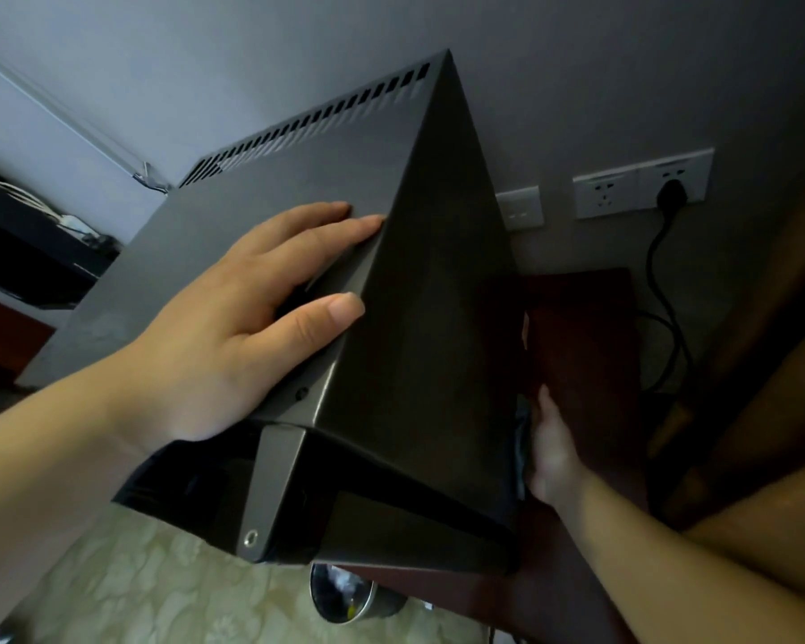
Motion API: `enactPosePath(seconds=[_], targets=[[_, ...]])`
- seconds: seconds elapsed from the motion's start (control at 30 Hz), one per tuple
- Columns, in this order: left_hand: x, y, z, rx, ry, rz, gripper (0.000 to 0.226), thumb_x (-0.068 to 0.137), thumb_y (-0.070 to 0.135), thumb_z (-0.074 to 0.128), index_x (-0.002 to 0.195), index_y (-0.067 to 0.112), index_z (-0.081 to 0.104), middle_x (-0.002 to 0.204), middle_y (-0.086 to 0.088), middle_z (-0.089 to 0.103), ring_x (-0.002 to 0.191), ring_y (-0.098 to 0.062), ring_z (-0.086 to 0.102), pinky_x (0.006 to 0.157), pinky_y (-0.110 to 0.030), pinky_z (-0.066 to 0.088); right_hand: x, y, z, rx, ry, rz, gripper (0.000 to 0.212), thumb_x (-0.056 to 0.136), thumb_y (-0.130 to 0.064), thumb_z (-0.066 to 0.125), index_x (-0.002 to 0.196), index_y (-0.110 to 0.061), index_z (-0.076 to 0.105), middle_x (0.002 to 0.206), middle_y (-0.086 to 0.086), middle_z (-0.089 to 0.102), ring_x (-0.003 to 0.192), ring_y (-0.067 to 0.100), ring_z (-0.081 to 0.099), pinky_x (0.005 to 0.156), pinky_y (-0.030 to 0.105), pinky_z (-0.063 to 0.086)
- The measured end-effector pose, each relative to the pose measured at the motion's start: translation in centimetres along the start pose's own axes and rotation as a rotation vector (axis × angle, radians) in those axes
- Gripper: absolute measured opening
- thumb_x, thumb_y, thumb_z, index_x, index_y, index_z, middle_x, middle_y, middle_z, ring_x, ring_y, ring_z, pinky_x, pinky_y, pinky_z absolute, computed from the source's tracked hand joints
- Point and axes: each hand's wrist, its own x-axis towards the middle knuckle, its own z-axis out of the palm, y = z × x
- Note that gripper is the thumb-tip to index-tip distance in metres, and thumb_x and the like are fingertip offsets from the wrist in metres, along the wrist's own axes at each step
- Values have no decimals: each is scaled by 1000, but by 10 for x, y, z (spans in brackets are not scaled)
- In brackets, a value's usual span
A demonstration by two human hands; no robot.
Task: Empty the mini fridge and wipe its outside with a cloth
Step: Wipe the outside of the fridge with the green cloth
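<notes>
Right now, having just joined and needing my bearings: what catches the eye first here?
The dark grey mini fridge fills the middle, vent slots along its top's far edge. The left hand lies flat on its top; the right hand, low at its right side, presses a dark cloth against it. A black plug sits in the wall socket at upper right.

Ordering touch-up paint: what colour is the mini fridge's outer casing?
The mini fridge is dark grey, clearest on its top panel in the head view.
</notes>
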Motion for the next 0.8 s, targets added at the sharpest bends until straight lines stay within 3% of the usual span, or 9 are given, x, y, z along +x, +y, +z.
enactPosePath(seconds=[0.07,0.2,0.37,0.5,0.67,0.8], targets=[[0,-2,0,-7,5,4,61,92,66,40,149,45,39,157,23,31,146,0,28,118,-47,30,6,-19,17,6,-66,-43,77,91,-80,31,147,-30,50,143,8,58,129,31,55,110,50,40],[1,-6,1,-32,16,7,60,92,66,39,149,44,40,155,24,32,146,0,29,118,-42,30,-4,-60,67,50,-169,-236,66,96,-73,32,146,-34,51,142,2,60,131,25,55,110,43,41],[-1,-10,5,-82,79,42,62,93,65,38,148,38,41,146,29,42,138,8,36,112,-17,29,-60,-64,115,85,-267,-431,55,99,-59,40,142,-30,56,142,0,60,134,21,54,120,46,31],[-5,-14,6,-191,142,2,63,88,68,38,146,42,42,142,30,48,131,12,41,108,-18,33,-124,-45,128,-4,-247,-460,52,99,-53,40,137,-26,62,137,3,64,130,22,57,119,46,33],[-14,-22,-2,-516,209,-26,43,89,57,43,129,48,56,126,29,61,120,15,50,105,-18,36,-202,-40,135,-79,-192,-417,57,104,-46,33,130,-8,66,128,19,67,121,34,64,114,51,37],[-48,-36,-12,-587,201,45,27,96,56,50,123,53,57,124,33,60,119,16,50,99,-17,36,-252,-40,152,-195,-15,-585,50,105,-39,37,111,-10,77,114,19,73,102,32,73,102,51,48]])
